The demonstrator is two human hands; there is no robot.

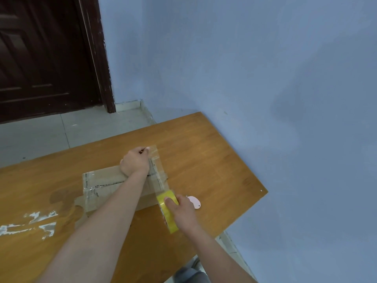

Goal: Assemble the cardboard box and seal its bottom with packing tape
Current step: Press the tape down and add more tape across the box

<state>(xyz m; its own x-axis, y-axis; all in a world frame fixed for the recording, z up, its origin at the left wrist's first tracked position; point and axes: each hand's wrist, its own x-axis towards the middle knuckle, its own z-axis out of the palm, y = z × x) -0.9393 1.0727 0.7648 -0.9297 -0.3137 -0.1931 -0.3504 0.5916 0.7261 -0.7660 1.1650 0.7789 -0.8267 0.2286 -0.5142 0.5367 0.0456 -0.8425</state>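
A brown cardboard box [106, 186] lies on the wooden table [214, 160], with old clear tape along its seams. A strip of clear packing tape [158, 174] runs from the far side of the box to the yellowish tape roll [166, 209] at its near right corner. My left hand [134, 161] pinches the free end of the strip at the far edge of the box, fingers curled. My right hand [182, 211] grips the roll, thumb on its outer face, just in front of the box.
A small pink object [194, 201] lies on the table right of the roll, partly behind my right hand. White scraped patches [38, 221] mark the table at the left. Behind it are a blue wall, a tiled floor and a dark door [40, 54].
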